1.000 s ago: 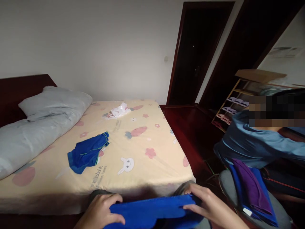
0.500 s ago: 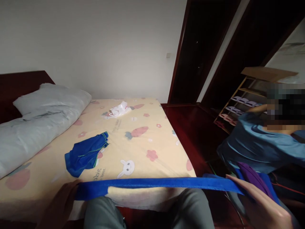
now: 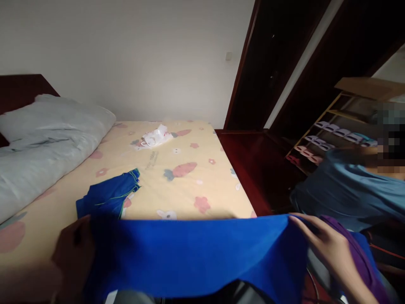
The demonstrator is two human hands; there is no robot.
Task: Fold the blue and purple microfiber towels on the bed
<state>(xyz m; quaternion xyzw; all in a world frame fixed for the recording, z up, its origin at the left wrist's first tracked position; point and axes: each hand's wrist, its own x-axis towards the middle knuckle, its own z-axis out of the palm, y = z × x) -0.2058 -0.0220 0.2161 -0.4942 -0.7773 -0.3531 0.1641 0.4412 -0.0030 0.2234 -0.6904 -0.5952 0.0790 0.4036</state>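
A blue piece of cloth (image 3: pixel 196 253), seemingly a garment, is stretched between my two hands above my lap at the bed's near edge. My left hand (image 3: pixel 74 249), dark and in shadow, grips its left end. At the upper right corner my right hand (image 3: pixel 325 240) pinches the fabric between thumb and fingers. Beyond the cloth, a folded blue garment (image 3: pixel 109 192) with green trim lies on the bed, partly hidden behind the stretched edge.
The bed (image 3: pixel 183 190) has a cream sheet with carrot and rabbit prints. On it are a grey quilt (image 3: pixel 53 143) and a crumpled white plastic bag (image 3: pixel 156 136). To the right are a person in a blue shirt (image 3: pixel 344 185), a purple cloth (image 3: pixel 360 249) and a shoe rack (image 3: pixel 335 131).
The blue cloth went from a narrow taut band to a broad sheet hanging toward me. My hands rose slightly, and the view shifted. The person at right moved a little rightward.
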